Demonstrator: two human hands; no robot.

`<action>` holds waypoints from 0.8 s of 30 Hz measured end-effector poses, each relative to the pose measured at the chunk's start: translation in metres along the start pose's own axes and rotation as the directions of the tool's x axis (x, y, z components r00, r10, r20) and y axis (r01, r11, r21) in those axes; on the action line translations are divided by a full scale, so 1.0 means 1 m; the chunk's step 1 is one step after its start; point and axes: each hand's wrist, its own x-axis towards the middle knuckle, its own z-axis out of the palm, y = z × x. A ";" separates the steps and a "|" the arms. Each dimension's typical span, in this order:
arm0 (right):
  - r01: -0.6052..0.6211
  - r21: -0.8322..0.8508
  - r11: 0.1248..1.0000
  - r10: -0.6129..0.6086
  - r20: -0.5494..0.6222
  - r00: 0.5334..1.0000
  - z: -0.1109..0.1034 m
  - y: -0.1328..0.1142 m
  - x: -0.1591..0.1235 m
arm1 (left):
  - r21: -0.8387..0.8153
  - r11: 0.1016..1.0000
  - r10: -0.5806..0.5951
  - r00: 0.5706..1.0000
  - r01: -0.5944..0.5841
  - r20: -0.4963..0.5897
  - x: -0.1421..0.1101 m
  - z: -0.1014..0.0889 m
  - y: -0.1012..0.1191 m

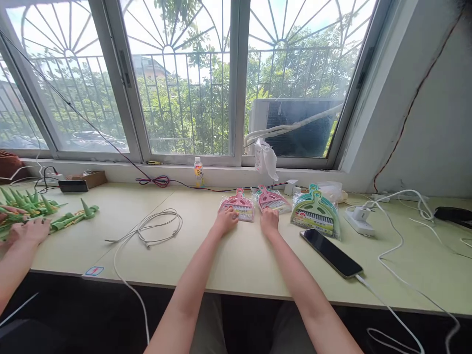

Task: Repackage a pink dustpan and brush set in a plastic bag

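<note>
Two pink mini dustpan-and-brush sets in clear bags lie side by side on the pale green table [239, 260]. My left hand [225, 221] rests with its fingers on the near edge of the left pink set [238, 203]. My right hand [269, 220] lies at the near edge of the right pink set [272, 198], fingers curled down. I cannot tell whether either hand grips its set or only touches it. A stack of green sets [316, 210] sits just right of my right hand.
A black phone [331, 252] on a white cable lies near the front right. A white power strip [359, 220] and cables lie further right. A coiled white cable [158, 227] lies left of centre. Another person's hand [31, 230] rests on green plastic pieces [70, 218] at far left. A small bottle [198, 172] stands by the window.
</note>
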 end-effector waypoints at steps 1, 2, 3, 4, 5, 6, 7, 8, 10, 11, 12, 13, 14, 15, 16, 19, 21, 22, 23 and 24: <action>-0.023 0.024 0.999 0.023 -0.001 1.000 -0.003 0.002 -0.004 | 0.030 1.000 -0.006 1.000 0.006 0.000 0.003 0.001 0.001; -0.053 0.049 0.997 0.053 -0.002 0.999 -0.007 0.004 -0.009 | 0.061 0.998 -0.014 1.000 0.014 -0.004 0.006 0.002 0.002; -0.081 0.071 0.994 0.082 -0.003 0.997 -0.011 0.006 -0.012 | 0.088 0.996 -0.029 0.999 0.030 -0.015 0.009 0.003 0.003; -0.102 0.088 0.991 0.102 -0.005 0.995 -0.015 0.007 -0.015 | 0.107 0.993 -0.050 0.998 0.053 -0.026 0.012 0.005 0.003; -0.110 0.101 0.989 0.111 -0.008 0.994 -0.019 0.007 -0.018 | 0.118 0.990 -0.072 0.997 0.076 -0.034 0.014 0.007 0.003; -0.112 0.117 0.987 0.114 -0.015 0.993 -0.023 0.006 -0.019 | 0.125 0.987 -0.093 0.995 0.098 -0.040 0.016 0.008 0.003; -0.115 0.143 0.983 0.119 -0.023 0.993 -0.027 0.005 -0.019 | 0.123 0.985 -0.113 0.992 0.118 -0.048 0.018 0.010 0.003; -0.122 0.184 0.975 0.130 -0.032 0.991 -0.029 0.003 -0.019 | 0.107 0.984 -0.135 0.989 0.142 -0.065 0.019 0.010 0.003; -0.140 0.318 0.938 0.166 -0.057 0.984 -0.034 -0.002 -0.016 | 0.015 0.985 -0.167 0.975 0.171 -0.146 0.020 0.010 0.002; -0.137 0.397 0.908 0.179 -0.072 0.981 -0.036 -0.005 -0.015 | -0.076 0.983 -0.180 0.963 0.168 -0.201 0.020 0.009 0.003; -0.117 0.468 0.876 0.181 -0.093 0.979 -0.037 -0.008 -0.013 | -0.215 0.963 -0.213 0.946 0.161 -0.244 0.020 0.007 0.005; -0.078 0.521 0.850 0.165 -0.123 0.979 -0.039 -0.010 -0.012 | -0.367 0.918 -0.256 0.931 0.150 -0.261 0.019 0.004 0.008; -0.018 0.553 0.833 0.130 -0.164 0.978 -0.040 -0.013 -0.012 | -0.511 0.847 -0.304 0.921 0.144 -0.245 0.019 0.002 0.013; 0.055 0.561 0.826 0.077 -0.210 0.975 -0.041 -0.016 -0.013 | -0.666 0.724 -0.376 0.913 0.182 -0.159 0.018 0.000 0.018; 0.144 0.547 0.824 0.002 -0.256 0.967 -0.042 -0.019 -0.013 | -0.725 0.649 -0.399 0.914 0.230 -0.068 0.018 -0.001 0.024; 0.421 0.424 0.802 -0.295 -0.332 0.896 -0.041 -0.030 -0.019 | -0.907 0.256 -0.274 0.925 0.334 0.263 0.015 0.001 0.041; 0.560 0.331 0.759 -0.457 -0.342 0.821 -0.038 -0.038 -0.025 | -0.924 -0.009 -0.263 0.891 0.382 0.371 0.011 0.004 0.047; 0.613 0.296 0.732 -0.516 -0.346 0.784 -0.036 -0.042 -0.028 | -0.920 -0.076 -0.306 0.869 0.385 0.389 0.008 0.004 0.048; 0.657 0.271 0.704 -0.564 -0.350 0.748 -0.035 -0.045 -0.030 | -0.919 -0.104 -0.348 0.851 0.381 0.392 0.006 0.003 0.047; 0.694 0.254 0.674 -0.601 -0.358 0.714 -0.034 -0.049 -0.033 | -0.922 -0.106 -0.377 0.843 0.373 0.384 0.004 0.001 0.045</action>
